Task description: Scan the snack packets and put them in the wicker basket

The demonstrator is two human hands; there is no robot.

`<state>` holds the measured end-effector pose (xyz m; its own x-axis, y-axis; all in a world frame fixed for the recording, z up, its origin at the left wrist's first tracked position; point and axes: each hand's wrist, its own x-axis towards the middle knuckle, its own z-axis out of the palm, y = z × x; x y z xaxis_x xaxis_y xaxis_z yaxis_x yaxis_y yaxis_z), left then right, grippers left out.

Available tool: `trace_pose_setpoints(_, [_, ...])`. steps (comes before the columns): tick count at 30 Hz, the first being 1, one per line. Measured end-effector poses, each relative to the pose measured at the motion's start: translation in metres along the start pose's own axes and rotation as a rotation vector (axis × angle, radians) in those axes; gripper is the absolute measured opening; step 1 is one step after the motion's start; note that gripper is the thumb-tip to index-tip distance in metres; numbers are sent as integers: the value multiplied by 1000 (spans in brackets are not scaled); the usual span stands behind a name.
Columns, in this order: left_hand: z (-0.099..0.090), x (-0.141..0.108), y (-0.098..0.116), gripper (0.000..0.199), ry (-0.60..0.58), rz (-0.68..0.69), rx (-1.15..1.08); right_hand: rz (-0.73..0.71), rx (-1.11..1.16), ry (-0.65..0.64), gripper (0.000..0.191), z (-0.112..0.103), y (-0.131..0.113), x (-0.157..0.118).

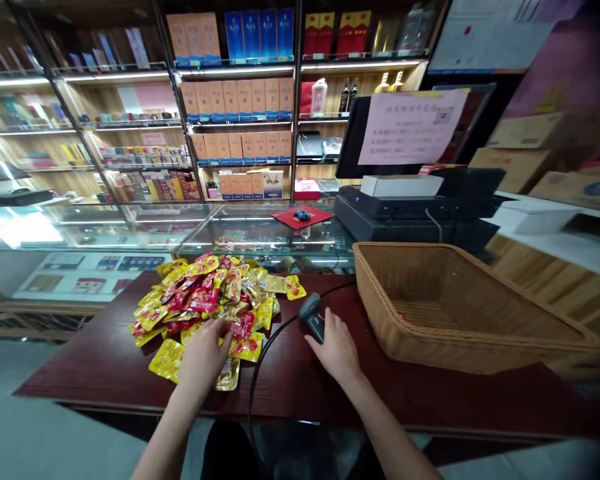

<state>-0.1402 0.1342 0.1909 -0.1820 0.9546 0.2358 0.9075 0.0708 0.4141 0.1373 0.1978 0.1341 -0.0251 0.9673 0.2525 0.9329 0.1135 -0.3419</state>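
A heap of small snack packets (200,293), yellow, red and gold, lies on the left part of the dark red-brown table (300,393). My left hand (204,350) rests at the near edge of this heap, thumb and forefinger apart, the other fingers partly hidden; I see no packet gripped in it. A dark barcode scanner (312,316) with a black cable lies right of the heap. Beside its handle is my right hand (337,347), fingers stretched out and thumb close to the handle, not wrapped around it.
A brown wicker basket (460,347) stands at the table's right, a small red piece inside. Behind are a glass display counter (250,223), a mouse (301,215) on a red mat, and a monitor (355,140) with a paper sheet. Shelves of boxes line the back.
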Motion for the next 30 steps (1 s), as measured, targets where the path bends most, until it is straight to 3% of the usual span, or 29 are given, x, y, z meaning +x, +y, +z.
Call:
trace_pose_setpoints(4, [20,-13,0,24,-134,49,151,1,-110,-58,65,6,-3,-3])
trace_pose_setpoints(7, [31,-16,6,35,-180,66,264,-5,-143,-88,57,6,-5,-1])
trace_pose_setpoints(12, [39,-19,17,52,-196,108,364,6,-103,-91,48,4,-5,3])
trace_pose_setpoints(17, [39,-21,24,41,-114,120,338,97,76,-121,38,-1,2,4])
trace_pose_setpoints(21, [35,-13,17,28,-19,113,31,113,392,-116,27,-10,10,5])
trace_pose_setpoints(25, [31,11,12,30,115,-101,-589,-2,797,-101,28,-34,5,2])
trace_pose_setpoints(27, [31,25,17,36,106,-219,-936,-75,964,-150,26,-50,-2,-3])
trace_pose_setpoints(30, [31,43,35,37,29,-342,-1311,-145,963,-147,24,-70,-12,-12])
